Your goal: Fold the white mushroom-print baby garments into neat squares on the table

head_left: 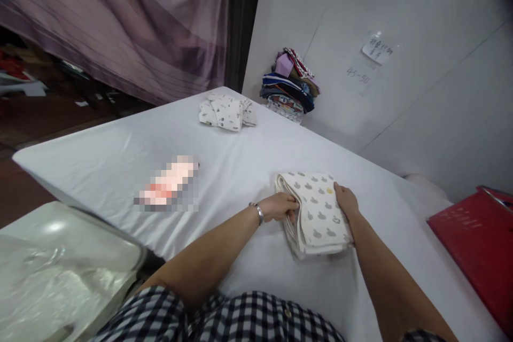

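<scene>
A folded white cloth (pixel 318 211) printed with grey bunny-like shapes lies on the white-covered table (pixel 248 181) in front of me. My left hand (pixel 280 207), with a silver bracelet at its wrist, is closed on the layers at the cloth's left edge, its fingertips partly tucked into the folds. At the opposite edge, my right hand (pixel 347 201) grips the cloth's side; some of its fingers are hidden. Farther back lies another folded white cloth (pixel 224 112) with a small print. To the left on the table is a pixelated pinkish item (pixel 170 181) I cannot make out.
A stack of folded fabrics (pixel 288 85) stands by the wall beyond the table's far edge. A red box-like object (pixel 473 240) is at the right. Clear plastic (pixel 60 278) covers something pale at lower left. A purple curtain (pixel 160 21) hangs behind.
</scene>
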Demonstrator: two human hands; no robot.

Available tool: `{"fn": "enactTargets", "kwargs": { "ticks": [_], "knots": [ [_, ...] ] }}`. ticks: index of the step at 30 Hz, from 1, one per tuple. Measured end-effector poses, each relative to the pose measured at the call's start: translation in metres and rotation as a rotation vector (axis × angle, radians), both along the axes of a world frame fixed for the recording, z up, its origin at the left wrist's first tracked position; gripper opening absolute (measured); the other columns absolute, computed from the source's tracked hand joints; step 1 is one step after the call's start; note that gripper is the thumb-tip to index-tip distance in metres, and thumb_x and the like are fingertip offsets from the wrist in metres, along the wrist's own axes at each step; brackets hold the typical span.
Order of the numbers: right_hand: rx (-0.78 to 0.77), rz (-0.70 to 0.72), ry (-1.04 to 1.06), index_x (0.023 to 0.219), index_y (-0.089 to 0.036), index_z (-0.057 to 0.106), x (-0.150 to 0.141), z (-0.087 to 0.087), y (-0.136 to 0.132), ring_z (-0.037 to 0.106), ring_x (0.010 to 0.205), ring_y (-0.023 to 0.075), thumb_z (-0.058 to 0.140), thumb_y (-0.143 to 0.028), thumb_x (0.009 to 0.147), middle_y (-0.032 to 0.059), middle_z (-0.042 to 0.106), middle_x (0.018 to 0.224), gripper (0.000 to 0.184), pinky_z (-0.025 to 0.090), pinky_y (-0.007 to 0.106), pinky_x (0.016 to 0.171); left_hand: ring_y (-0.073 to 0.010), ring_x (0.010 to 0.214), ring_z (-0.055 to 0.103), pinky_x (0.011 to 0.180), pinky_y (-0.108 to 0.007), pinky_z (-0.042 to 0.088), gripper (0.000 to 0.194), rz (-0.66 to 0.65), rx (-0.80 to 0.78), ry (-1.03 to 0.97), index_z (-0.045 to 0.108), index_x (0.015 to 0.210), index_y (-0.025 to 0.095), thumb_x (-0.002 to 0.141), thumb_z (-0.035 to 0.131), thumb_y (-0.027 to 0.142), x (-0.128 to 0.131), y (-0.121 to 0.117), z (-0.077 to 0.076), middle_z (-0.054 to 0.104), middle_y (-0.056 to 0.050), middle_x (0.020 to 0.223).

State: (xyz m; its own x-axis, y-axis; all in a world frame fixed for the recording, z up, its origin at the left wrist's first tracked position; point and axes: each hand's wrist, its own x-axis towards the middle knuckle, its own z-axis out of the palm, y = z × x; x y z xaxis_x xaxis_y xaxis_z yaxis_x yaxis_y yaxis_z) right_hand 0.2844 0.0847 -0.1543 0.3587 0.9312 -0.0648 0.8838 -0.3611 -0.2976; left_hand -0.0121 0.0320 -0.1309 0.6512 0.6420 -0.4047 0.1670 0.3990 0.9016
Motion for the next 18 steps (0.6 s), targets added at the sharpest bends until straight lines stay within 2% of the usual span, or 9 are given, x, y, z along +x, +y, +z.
{"fn": "enactTargets", "kwargs": {
  "ticks": [3,5,9,11,15,18],
  "knots": [
    [0.008,0.003,0.003,0.105,-0.013,0.067,-0.001,0.001,-0.001,0.058,0.101,0.0283,0.025,-0.055,0.085,0.0158,0.064,0.108,0.062,0.042,0.034,0.085,-0.0031,0.031,0.031,0.034,-0.017,0.015,0.012,0.073,-0.071,-0.056,0.053,0.078,0.016,0.076,0.048,0.027,0.006,-0.002,-0.003,0.061,0.001,0.057],
    [0.012,0.006,0.005,0.104,-0.013,0.067,-0.001,0.001,-0.001,0.058,0.100,0.0282,0.025,-0.055,0.085,0.0162,0.064,0.107,0.062,0.042,0.034,0.085,-0.0045,0.033,0.039,0.034,-0.016,0.018,0.012,0.133,-0.035,-0.016,0.053,0.077,0.015,0.076,0.048,0.026,0.012,-0.004,-0.006,0.060,0.002,0.055],
    [0.010,0.000,0.007,0.105,-0.013,0.067,0.000,0.001,-0.001,0.057,0.102,0.0284,0.024,-0.055,0.085,0.0164,0.064,0.108,0.063,0.041,0.035,0.087,-0.0054,0.031,0.037,0.035,-0.018,0.022,0.013,0.183,0.062,0.089,0.048,0.060,0.016,0.072,0.045,0.017,0.014,-0.007,-0.005,0.050,0.004,0.042],
    [0.007,-0.009,0.007,0.107,-0.013,0.066,0.001,0.000,-0.001,0.056,0.104,0.0289,0.024,-0.057,0.085,0.0166,0.062,0.111,0.064,0.040,0.036,0.088,-0.0061,0.031,0.038,0.037,-0.019,0.026,0.019,0.133,0.127,0.105,0.044,0.051,0.016,0.070,0.047,0.018,0.007,-0.006,0.000,0.046,0.004,0.037],
    [0.002,-0.020,0.009,0.109,-0.014,0.065,0.002,-0.002,0.001,0.054,0.107,0.0289,0.025,-0.058,0.084,0.0160,0.061,0.113,0.064,0.039,0.036,0.089,-0.0078,0.034,0.042,0.042,-0.021,0.032,0.029,-0.072,0.348,0.178,0.040,0.043,0.018,0.071,0.047,0.024,-0.011,0.001,0.009,0.046,0.002,0.035],
    [0.000,-0.032,0.011,0.108,-0.013,0.065,0.002,-0.001,0.001,0.055,0.106,0.0301,0.025,-0.057,0.085,0.0165,0.061,0.113,0.064,0.039,0.038,0.089,-0.0084,0.035,0.044,0.040,-0.021,0.030,0.027,-0.073,0.335,0.232,0.040,0.044,0.018,0.069,0.046,0.022,-0.014,0.005,0.007,0.049,0.002,0.037]
  ]
}}
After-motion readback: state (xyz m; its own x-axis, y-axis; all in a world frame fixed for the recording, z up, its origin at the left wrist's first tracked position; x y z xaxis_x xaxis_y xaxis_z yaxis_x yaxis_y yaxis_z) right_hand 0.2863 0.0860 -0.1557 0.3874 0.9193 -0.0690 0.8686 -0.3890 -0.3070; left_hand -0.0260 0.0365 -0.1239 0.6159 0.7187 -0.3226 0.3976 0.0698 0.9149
